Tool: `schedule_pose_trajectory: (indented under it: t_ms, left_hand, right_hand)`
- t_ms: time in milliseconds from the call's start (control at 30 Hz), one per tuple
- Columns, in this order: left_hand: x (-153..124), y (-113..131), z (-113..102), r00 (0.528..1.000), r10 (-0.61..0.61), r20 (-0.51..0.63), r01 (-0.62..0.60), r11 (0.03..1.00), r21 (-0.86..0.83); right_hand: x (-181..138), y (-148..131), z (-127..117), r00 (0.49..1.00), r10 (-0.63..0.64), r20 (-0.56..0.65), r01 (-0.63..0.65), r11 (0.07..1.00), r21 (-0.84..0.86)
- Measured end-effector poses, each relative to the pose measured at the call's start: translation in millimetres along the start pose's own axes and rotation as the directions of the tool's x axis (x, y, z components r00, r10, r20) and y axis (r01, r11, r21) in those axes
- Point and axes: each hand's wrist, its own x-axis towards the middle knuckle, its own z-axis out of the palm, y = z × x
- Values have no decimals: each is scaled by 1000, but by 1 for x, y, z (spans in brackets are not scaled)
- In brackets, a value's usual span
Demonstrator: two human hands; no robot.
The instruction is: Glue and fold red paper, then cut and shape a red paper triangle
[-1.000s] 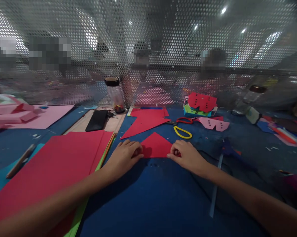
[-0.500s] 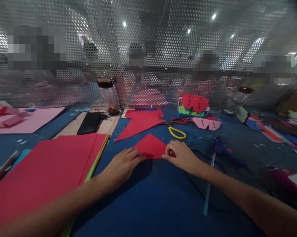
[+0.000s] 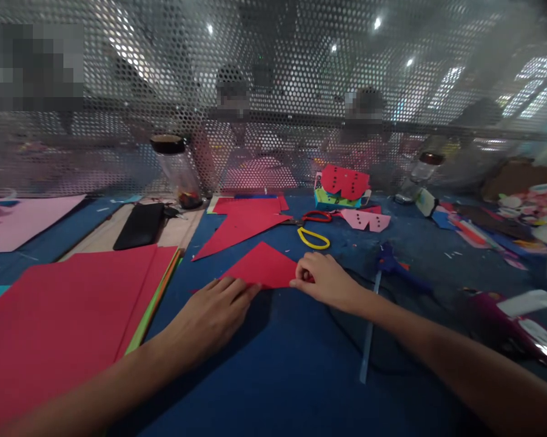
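A folded red paper (image 3: 261,267), shaped like a triangle with its tip pointing away, lies on the blue tabletop before me. My left hand (image 3: 223,303) rests flat on its near left edge, fingers stretched out and side by side. At the right corner my right hand (image 3: 321,278) is closed, thumb and curled fingers pinching the red paper; that corner is mostly covered. Just beyond lies a larger cut piece of red paper (image 3: 250,227), touched by the blades of scissors (image 3: 313,238) with one red and one yellow handle loop.
Red sheets (image 3: 73,303) are stacked at left, near a black phone (image 3: 139,226) and a jar (image 3: 179,176). Dotted paper pieces (image 3: 345,182) stand behind. A blue glue gun (image 3: 398,267) with a cord lies right. Perforated metal (image 3: 273,145) stands at the back, people behind it.
The view has swung slightly to the right, so the things on the table appear further left. Both hands stay at the folded red paper, with more of its left corner showing.
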Motion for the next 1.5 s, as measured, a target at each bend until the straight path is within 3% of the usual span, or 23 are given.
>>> schedule_pose_trajectory:
  t_ms: [400, 1100, 1333, 1500]
  left_hand:
    - [1, 0, 1, 1000, 12, -6, -12, 1000, 0]
    - [5, 2, -4, 987, -87, 136, 98, 992, -78]
    - [8, 6, 4, 995, -67, 72, 76, 988, -131]
    - [15, 11, 2, 995, -44, 94, 55, 991, -121]
  right_hand:
    - [-3, 5, -8, 999, 36, 32, -35, 999, -30]
    - [-4, 22, -25, 988, 81, 130, -75, 996, -54]
    - [-3, 18, -32, 984, 89, 154, -81, 995, -54]
    - [-3, 24, -32, 983, 84, 165, -78, 996, -46]
